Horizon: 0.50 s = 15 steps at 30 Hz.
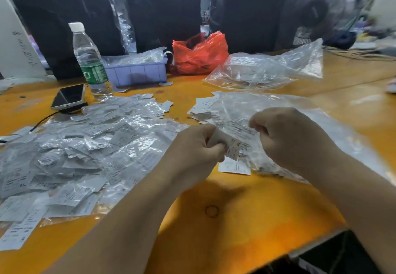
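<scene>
— What are you holding there?

— My left hand is curling tight, thumb and fingers pinching a white paper label. It is a narrow strip, printed in small dark type with "XL" near its lower end, and it is sticking out of my grip toward my right hand, low over the table, near the middle.

— And the right one?

— It is balling up narrow too, knuckles up, just beside the label's upper end. Whether it is gripping anything, I cannot tell; that spot is blurring.

— What is lying under it?

— A large clear plastic bag, thin, glossy and crinkling, is spreading over the smooth orange table beneath my right wrist. One flat loose label is resting just below my hands. On my left, a heap of small bagged labels is shining, all wrinkled film and pale rectangles.
</scene>
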### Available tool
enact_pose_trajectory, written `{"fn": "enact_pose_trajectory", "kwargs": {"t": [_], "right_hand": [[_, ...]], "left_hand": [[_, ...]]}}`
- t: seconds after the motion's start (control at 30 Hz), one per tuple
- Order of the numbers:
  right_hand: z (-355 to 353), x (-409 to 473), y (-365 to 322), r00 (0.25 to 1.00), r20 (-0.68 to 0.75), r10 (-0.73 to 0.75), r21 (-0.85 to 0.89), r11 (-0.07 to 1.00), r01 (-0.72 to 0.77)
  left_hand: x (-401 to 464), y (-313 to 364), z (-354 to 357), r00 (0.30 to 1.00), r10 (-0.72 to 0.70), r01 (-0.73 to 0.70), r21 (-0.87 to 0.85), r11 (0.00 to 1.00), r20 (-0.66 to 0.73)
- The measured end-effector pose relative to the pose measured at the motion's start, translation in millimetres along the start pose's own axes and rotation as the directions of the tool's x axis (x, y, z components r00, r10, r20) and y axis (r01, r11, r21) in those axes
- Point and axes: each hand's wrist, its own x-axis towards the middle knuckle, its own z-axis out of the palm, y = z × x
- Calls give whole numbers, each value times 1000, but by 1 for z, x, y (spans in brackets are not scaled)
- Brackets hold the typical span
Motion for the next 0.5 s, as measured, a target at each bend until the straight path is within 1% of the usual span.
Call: {"fn": "enact_pose_trajectory", "kwargs": {"t": [0.03,0.07,0.13,0.23,0.3,0.37,0.43,0.5], "right_hand": [[0,-4,3,998,47,31,-119,993,-25],[2,-8,4,992,99,73,-195,979,-53],[5,-14,3,968,201,150,-255,962,-96],[11,-17,-1,920,316,231,-280,950,-142],[14,-17,-3,916,320,242,-308,941,-141],[15,-17,-8,932,273,237,-341,930,-137],[17,-15,-9,945,236,225,-340,930,-137],[18,-14,-8,944,236,231,-317,937,-150]], "left_hand": [[0,0,4,1000,1,-2,4,1000,15],[0,1,6,1000,8,-8,13,1000,23],[-2,1,10,999,35,-37,52,998,31],[-4,1,10,997,71,-71,108,992,12],[-5,0,8,997,74,-72,124,990,-7],[-5,0,6,997,69,-65,136,989,-23],[-5,-1,5,998,61,-57,141,988,-26],[-5,-2,4,998,57,-53,145,988,-24]]}}
